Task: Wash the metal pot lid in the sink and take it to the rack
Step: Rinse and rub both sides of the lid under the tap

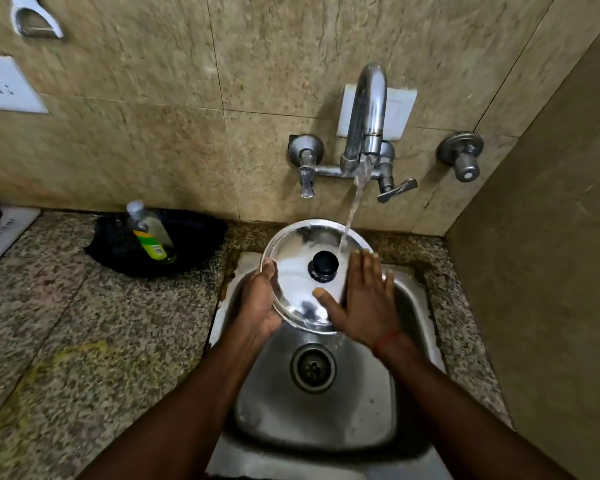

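The round metal pot lid (298,251) with a black knob (323,266) is held tilted over the steel sink (326,410), top side towards me. My left hand (258,303) grips its left rim from below. My right hand (364,299) lies flat on the lid's right side, fingers spread, thumb on the surface. Water runs from the tap (366,112) onto the upper right part of the lid and drips off its lower edge into the sink.
A dish soap bottle (149,233) lies in a dark pan (194,237) on the speckled granite counter (84,323) to the left of the sink. Tiled walls stand behind and to the right. The sink drain (313,368) is uncovered.
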